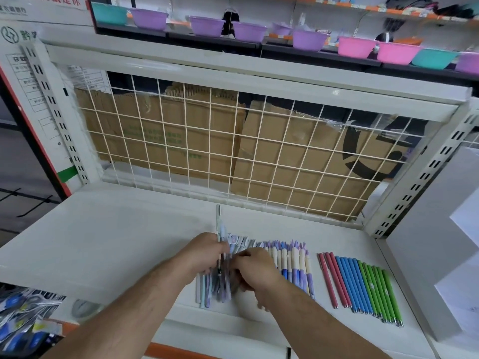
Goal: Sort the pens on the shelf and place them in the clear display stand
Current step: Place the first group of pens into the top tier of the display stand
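While the left hand grips one pale pen near its middle, long axis running straight away toward the wire grid, the right hand curls down into the patterned pens on the shelf. Blur hides whether it holds any. Light, stiff, slick barrels, I'd judge, so pinch them mid-barrel. The slim coloured pens lie side by side, front to back. No clear stand in sight.

I work in a retail shop: slotted shelf uprights, wire-grid back panel, rows of coloured plastic basins.
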### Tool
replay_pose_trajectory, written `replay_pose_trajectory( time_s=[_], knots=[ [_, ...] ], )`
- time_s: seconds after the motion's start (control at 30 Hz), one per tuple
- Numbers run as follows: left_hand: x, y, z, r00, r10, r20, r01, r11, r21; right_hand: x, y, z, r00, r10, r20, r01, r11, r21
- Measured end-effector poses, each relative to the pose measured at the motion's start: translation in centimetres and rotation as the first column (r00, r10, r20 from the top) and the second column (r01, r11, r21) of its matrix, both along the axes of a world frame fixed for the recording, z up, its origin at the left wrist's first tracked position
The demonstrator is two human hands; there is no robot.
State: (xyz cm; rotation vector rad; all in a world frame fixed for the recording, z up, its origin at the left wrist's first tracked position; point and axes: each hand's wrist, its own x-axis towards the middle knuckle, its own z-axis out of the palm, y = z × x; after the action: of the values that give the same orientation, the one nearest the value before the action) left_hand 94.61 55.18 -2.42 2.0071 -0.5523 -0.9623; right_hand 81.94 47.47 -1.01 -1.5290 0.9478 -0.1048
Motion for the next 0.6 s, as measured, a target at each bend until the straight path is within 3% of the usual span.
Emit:
replay_pose_trajectory(
  time_s=[0.37, 0.6],
  knots=[
    [-3.1, -2.7, 3.8, 0.993, -0.049, -0.105, 0.02, 0.965, -0.262, -5.5, -2.9, 3.2, 0.99, -0.007, 0.139, 0.009, 1.0, -0.015],
    [-7.5, -6.0, 6.4, 0.98, -0.148, -0.134, 0.097, 0.939, -0.33, -10.5, -5.1, 5.8, 0.989, -0.018, 0.148, 0.029, 0.997, -0.066]
  ],
)
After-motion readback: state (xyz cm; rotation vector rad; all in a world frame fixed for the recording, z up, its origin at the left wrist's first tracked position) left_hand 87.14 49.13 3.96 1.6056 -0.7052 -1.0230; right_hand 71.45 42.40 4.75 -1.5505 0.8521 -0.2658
